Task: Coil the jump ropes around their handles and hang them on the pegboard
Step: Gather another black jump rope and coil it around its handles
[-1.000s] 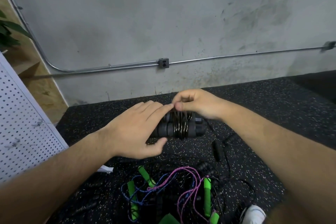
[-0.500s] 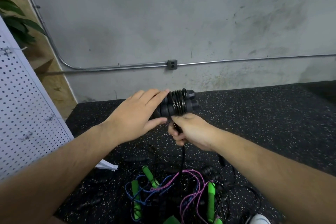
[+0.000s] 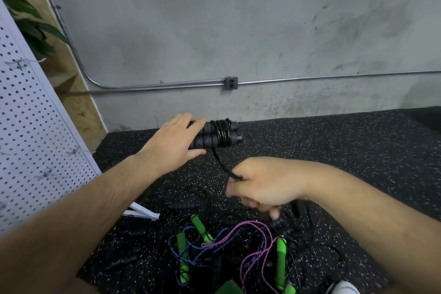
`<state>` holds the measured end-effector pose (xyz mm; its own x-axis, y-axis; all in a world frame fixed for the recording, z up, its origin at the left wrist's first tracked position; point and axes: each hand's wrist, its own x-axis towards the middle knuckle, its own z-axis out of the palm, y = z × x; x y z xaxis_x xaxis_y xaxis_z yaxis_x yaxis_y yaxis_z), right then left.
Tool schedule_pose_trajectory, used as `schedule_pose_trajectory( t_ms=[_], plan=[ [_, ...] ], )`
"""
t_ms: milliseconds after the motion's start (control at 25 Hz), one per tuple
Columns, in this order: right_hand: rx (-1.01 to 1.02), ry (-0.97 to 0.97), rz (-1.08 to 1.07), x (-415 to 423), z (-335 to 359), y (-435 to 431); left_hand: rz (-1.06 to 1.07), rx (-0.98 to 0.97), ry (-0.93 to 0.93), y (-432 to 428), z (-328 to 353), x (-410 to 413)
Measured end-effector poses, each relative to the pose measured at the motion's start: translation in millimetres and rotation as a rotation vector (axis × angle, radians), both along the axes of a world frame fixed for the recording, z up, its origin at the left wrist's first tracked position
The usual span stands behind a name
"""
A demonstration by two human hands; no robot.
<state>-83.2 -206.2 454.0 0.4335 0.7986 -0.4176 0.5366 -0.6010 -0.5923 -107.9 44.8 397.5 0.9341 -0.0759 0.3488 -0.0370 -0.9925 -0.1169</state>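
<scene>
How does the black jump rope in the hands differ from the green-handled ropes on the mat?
The black jump rope is held up, its paired handles in the left hand; the green-handled ropes lie on the mat. The black rope's cord is wound round its handles, a strand running to the right hand; the green-handled ropes' cords lie loose, tangled. Neither hangs on the pegboard.

Tangled jump ropes (image 3: 229,253) on speckled floor (image 3: 334,150)

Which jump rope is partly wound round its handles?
The black cord on the paired black foam handles gripped by the left hand; the green-handled ropes lie loose on the speckled rubber floor.
</scene>
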Motion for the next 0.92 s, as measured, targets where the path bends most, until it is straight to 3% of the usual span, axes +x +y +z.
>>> schedule_pose_trajectory(
  t_ms=[160, 240, 320, 520, 680, 720, 800, 920],
  plan=[
    [0.099, -0.732, 0.022, 6.8, 24.7, -10.1, -0.078, 0.033, 0.082, 5.2, -8.5, 0.2],
    [0.204, -0.907, -0.028, 20.8, 27.0, -11.7, -0.187, 0.02, 0.103, -2.9, -9.1, -3.6],
    [0.278, -0.952, -0.053, 40.9, 23.7, -10.2, -0.296, -0.01, 0.129, -15.9, -8.7, -10.2],
    [0.321, -0.65, -0.134, 94.3, -2.7, -11.2, -0.431, -0.2, 0.143, -50.6, -1.9, -31.9],
    [0.556, 0.045, -0.169, 99.5, -35.1, -11.5, -0.379, -0.451, 0.094, -66.9, 5.4, -44.1],
    [0.514, 0.123, -0.166, 91.2, -44.6, -8.2, -0.345, -0.455, 0.058, -68.2, 6.1, -43.1],
    [0.322, 0.078, -0.183, 64.1, -58.9, 3.9, -0.242, -0.43, -0.027, -63.7, 6.1, -34.6],
    [0.273, 0.07, -0.122, 33.7, -82.2, 23.9, -0.099, -0.32, -0.082, -40.7, 2.8, -16.3]
  ],
)
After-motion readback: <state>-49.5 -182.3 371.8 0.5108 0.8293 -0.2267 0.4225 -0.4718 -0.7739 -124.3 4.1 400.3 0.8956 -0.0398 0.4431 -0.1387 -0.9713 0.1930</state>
